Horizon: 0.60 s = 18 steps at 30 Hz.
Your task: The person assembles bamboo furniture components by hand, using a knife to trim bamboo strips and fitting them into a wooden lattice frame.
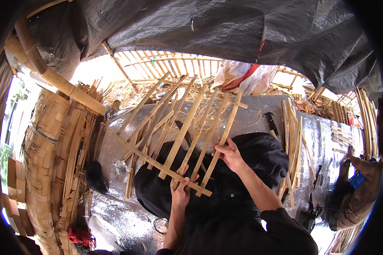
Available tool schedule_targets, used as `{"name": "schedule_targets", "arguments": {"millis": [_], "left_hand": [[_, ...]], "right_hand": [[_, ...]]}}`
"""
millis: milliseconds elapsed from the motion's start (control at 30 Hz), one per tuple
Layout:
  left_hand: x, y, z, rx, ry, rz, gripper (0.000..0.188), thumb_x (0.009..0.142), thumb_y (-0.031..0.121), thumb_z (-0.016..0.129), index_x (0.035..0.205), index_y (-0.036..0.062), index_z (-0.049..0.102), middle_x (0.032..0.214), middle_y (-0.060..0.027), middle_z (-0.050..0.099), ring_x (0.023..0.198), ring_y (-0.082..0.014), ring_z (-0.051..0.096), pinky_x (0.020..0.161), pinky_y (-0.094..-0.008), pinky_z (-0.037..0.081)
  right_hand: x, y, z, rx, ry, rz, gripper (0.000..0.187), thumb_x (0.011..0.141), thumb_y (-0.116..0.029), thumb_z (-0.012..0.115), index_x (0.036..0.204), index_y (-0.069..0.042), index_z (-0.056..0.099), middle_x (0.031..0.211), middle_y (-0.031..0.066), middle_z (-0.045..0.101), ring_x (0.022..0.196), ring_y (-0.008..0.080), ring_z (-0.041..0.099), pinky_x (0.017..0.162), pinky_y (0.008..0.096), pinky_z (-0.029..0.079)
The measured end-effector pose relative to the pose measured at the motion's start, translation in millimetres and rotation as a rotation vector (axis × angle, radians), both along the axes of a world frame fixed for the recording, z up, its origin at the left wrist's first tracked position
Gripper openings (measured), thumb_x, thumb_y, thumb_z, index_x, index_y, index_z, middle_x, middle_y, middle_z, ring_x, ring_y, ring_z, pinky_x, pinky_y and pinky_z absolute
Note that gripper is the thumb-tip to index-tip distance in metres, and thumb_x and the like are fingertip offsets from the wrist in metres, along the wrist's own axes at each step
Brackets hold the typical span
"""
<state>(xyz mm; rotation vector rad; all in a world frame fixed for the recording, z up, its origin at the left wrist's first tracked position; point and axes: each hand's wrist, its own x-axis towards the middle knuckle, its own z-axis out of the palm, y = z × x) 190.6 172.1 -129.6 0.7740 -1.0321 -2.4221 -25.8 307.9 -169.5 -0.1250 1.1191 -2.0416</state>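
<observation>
Across my lap stands a loose lattice of split bamboo slats (183,132), with several long strips fixed side by side to a bamboo crosspiece (153,160) near me. My left hand (181,193) is closed around the near crosspiece toward its right end, the thumb on top. My right hand (230,156) pinches the rightmost slat (230,123) about midway along. A second, shorter crosspiece (241,104) shows at the far right end of the slats. Beneath the lattice, thin bamboo shavings (208,123) and loose strips lie partly hidden.
A silvery sheet (259,104) covers the ground. Bundled bamboo strips (291,146) and a black-handled tool (271,123) lie to the right; beyond sits another person (361,187). Woven bamboo mats (47,144) stand at left. A black tarp (225,32) hangs overhead.
</observation>
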Motion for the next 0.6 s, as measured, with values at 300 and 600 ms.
{"name": "schedule_targets", "arguments": {"millis": [300, 600], "left_hand": [[-3, 5, 10, -0.151, -0.109, -0.029, 0.047, 0.090, 0.000, 0.063, 0.133, -0.0013, 0.044, 0.141, -0.0198, 0.054, 0.097, -0.0399, 0.072, 0.076, -0.0419, 0.063], [-13, 1, 14, -0.149, -0.136, -0.079, 0.049, 0.089, -0.002, 0.066, 0.134, -0.0029, 0.045, 0.136, -0.0195, 0.058, 0.096, -0.0350, 0.073, 0.073, -0.0398, 0.064]], "right_hand": [[8, 15, -25, 0.326, -0.002, 0.031, 0.031, 0.091, -0.013, 0.073, 0.116, -0.005, 0.056, 0.102, 0.0075, 0.068, 0.091, 0.0157, 0.067, 0.074, 0.0325, 0.057], [1, 16, -53, 0.900, 0.433, -0.029, 0.073, 0.085, -0.027, 0.078, 0.138, 0.007, 0.041, 0.111, 0.0161, 0.063, 0.094, 0.0238, 0.066, 0.080, 0.0378, 0.055]]}}
